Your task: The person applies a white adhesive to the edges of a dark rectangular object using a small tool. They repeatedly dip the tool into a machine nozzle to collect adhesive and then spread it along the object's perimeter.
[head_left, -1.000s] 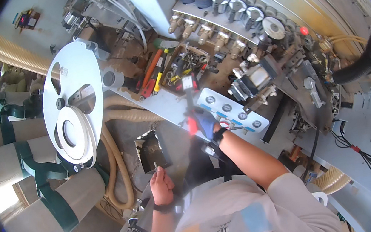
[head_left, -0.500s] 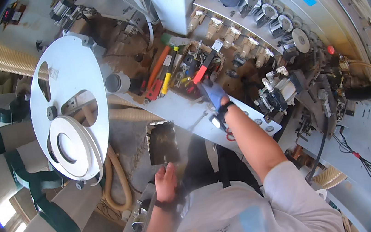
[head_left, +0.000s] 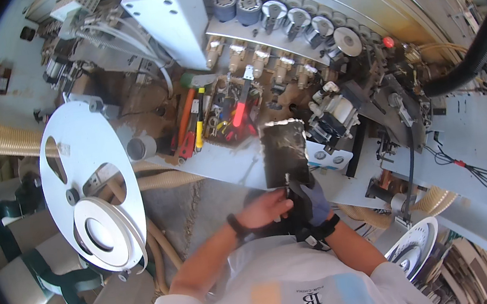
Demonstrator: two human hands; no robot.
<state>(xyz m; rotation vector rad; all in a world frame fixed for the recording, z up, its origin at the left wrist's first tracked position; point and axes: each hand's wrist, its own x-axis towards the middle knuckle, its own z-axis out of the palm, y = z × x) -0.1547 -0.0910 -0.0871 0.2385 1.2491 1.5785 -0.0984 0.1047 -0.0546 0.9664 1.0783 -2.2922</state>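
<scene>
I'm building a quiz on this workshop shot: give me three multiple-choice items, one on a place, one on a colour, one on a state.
1. Where is the dark panel?
A. In front of the person, above both hands
B. On the floor
C. On the white reel

2. What colour is the glove on the right hand?
A. Yellow
B. Dark blue
C. White

3. How is the left hand?
A. Hanging free
B. Bare, at the panel's lower edge
C. Gloved, on a hammer

A: the panel stands upright over the hands.
B: the glove looks dark blue.
B: bare fingers meet the panel's bottom edge beside the glove.
</scene>
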